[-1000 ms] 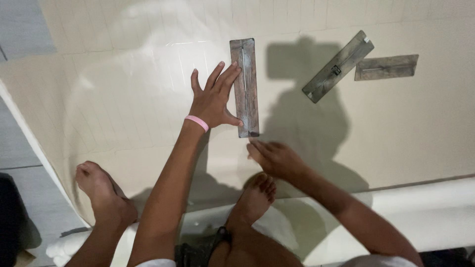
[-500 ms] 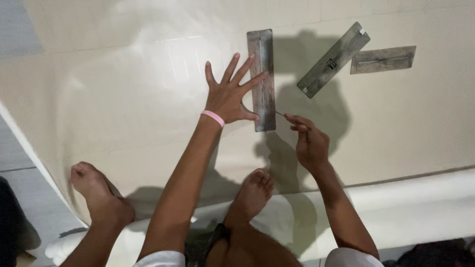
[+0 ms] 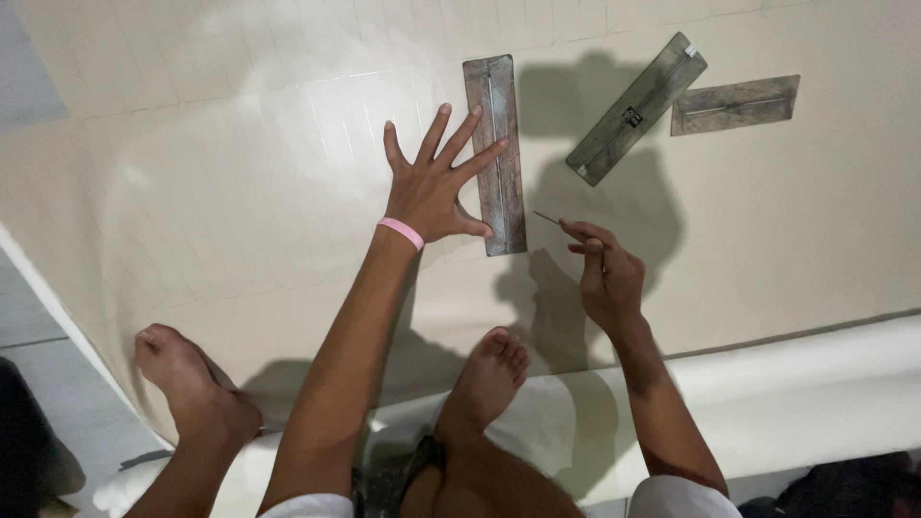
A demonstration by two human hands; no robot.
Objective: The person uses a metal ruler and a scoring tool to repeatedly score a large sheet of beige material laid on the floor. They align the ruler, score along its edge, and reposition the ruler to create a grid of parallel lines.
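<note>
Cream gridded sheet (image 3: 240,192) spread on floor; left hand (image 3: 434,187) splayed flat, fingertips on grey metal bar (image 3: 495,153); right hand (image 3: 602,273) pinches thin needle (image 3: 547,218) just right of bar; two more bars (image 3: 637,107) (image 3: 735,104) further right

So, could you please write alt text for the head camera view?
A person's left hand presses flat on an upright metal bar lying on cream cloth, while the right hand pinches a thin needle. Two more metal bars lie nearby.
</note>
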